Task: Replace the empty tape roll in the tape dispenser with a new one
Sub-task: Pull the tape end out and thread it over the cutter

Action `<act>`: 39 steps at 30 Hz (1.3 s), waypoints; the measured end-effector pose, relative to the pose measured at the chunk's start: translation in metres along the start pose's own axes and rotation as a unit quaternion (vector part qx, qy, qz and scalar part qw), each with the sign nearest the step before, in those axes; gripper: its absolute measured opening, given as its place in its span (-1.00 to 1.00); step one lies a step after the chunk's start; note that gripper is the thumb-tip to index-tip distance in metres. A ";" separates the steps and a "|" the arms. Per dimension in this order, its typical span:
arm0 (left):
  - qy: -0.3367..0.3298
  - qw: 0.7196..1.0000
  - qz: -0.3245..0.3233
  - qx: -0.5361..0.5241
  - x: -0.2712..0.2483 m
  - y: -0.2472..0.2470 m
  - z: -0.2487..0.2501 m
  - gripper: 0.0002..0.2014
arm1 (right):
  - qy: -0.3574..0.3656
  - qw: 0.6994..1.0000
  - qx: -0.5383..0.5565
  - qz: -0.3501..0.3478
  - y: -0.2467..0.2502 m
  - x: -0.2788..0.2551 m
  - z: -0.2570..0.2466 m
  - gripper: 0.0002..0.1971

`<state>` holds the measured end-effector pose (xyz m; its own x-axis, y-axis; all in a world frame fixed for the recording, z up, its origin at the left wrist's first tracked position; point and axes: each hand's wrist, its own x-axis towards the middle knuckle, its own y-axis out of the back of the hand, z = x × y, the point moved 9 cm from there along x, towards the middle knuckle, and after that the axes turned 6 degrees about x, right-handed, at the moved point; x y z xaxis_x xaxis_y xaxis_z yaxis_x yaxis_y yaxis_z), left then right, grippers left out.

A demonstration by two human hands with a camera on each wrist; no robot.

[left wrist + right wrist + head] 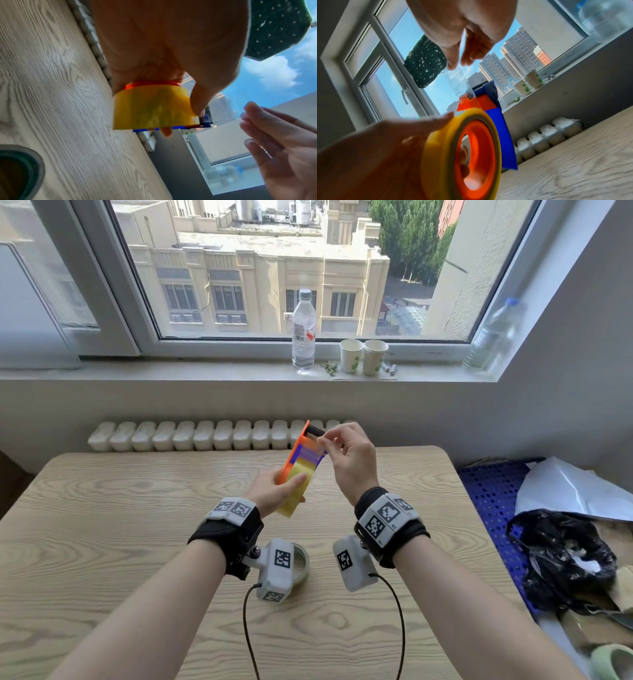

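Note:
My left hand point(286, 491) grips an orange and blue tape dispenser point(301, 451) above the wooden table point(137, 508), tilted up toward the window. A full yellow tape roll point(295, 491) sits on its orange hub point(477, 151), and my thumb lies across the roll point(154, 111). At the dispenser's top end my right hand point(329, 441) pinches the free end of a clear tape strip point(458, 82) between thumb and fingertips point(452, 65). The strip runs from the roll up over the blue front part point(489, 89). An empty tape roll point(302, 559) lies on the table under my left wrist.
A white radiator point(205, 436) runs behind the table's far edge. On the windowsill stand a water bottle point(303, 333), two paper cups point(363, 357) and a second bottle point(493, 337). Right of the table are a blue perforated crate point(489, 494), a black bag point(561, 556) and papers.

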<state>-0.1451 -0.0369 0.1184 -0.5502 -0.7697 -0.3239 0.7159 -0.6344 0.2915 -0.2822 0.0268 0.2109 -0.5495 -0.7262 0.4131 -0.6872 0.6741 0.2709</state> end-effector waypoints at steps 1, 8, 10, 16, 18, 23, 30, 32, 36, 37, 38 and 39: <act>0.001 1.000 -0.013 -0.002 -0.002 -0.002 -0.003 -0.70 | -0.008 1.000 -0.006 0.005 0.004 0.003 0.002 -0.94; 0.003 0.999 -0.002 0.042 -0.004 0.005 -0.018 -0.87 | -0.020 0.998 -0.053 -0.018 -0.004 0.008 -0.004 -0.89; -0.002 0.999 0.000 0.040 -0.006 0.005 -0.018 -0.81 | -0.035 0.998 -0.041 -0.014 -0.003 0.011 -0.003 -0.89; -0.038 0.997 0.022 0.066 -0.015 0.008 -0.014 -0.74 | -0.132 0.991 0.003 0.005 0.005 0.021 0.027 -0.93; -0.046 0.996 0.024 0.072 -0.016 0.008 -0.014 -0.77 | -0.154 0.988 0.004 0.017 0.009 0.021 0.035 -0.93; -0.034 0.996 0.031 0.079 -0.016 0.010 -0.013 -0.68 | -0.174 0.984 -0.020 0.030 0.015 0.019 0.046 -0.91; -0.047 0.997 0.011 0.060 -0.019 0.005 -0.008 -0.74 | -0.202 0.978 -0.059 0.015 0.015 0.016 0.059 -0.89; -0.054 0.997 0.007 0.061 -0.019 0.004 -0.007 -0.73 | -0.207 0.976 -0.061 0.009 0.014 0.015 0.063 -0.88; -0.053 0.996 0.001 0.065 -0.018 0.004 -0.008 -0.69 | -0.209 0.976 -0.062 0.002 0.012 0.012 0.067 -0.86; -0.052 0.997 -0.001 0.064 -0.018 0.004 -0.009 -0.69 | -0.206 0.976 -0.064 0.000 0.011 0.011 0.067 -0.86; -0.051 0.997 -0.003 0.061 -0.018 0.003 -0.010 -0.69 | -0.204 0.977 -0.064 -0.003 0.010 0.011 0.068 -0.86; -0.050 0.997 -0.006 0.054 -0.018 0.003 -0.010 -0.69 | -0.203 0.977 -0.065 -0.008 0.009 0.010 0.068 -0.85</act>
<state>-0.1287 -0.0240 0.1166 -0.6020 -0.7622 -0.2378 0.6620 -0.6430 0.3851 -0.3265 0.0164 0.1588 -0.7011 -0.7121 0.0369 -0.6448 0.6551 0.3938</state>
